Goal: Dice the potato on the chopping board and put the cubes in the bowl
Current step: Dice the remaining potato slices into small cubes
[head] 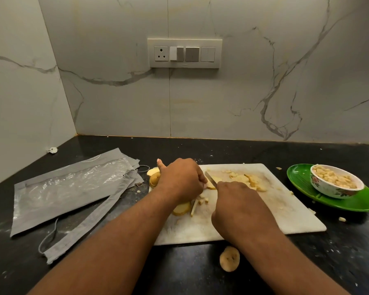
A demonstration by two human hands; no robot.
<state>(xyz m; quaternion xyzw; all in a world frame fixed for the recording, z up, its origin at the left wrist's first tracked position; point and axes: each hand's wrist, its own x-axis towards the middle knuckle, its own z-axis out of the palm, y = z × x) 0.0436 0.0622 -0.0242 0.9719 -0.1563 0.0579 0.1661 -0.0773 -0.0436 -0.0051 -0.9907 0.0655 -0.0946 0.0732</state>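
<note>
A white chopping board (285, 209) lies on the black counter. My left hand (179, 179) curls over potato pieces at the board's far left, thumb stuck out. My right hand (237, 201) grips a knife (210, 179) whose blade points away, just right of my left fingers. Sliced and diced potato (245, 179) lies heaped on the far part of the board. A round slice (181, 208) and a strip lie below my left wrist. A floral bowl (332, 186) holding potato cubes stands on a green plate (349, 204) to the right.
Grey plastic pouches (68, 188) and a grey face mask (81, 233) lie on the counter at left. A potato end piece (229, 260) sits in front of the board. Stray cubes dot the counter near the plate. A marble wall with a switch panel (184, 53) stands behind.
</note>
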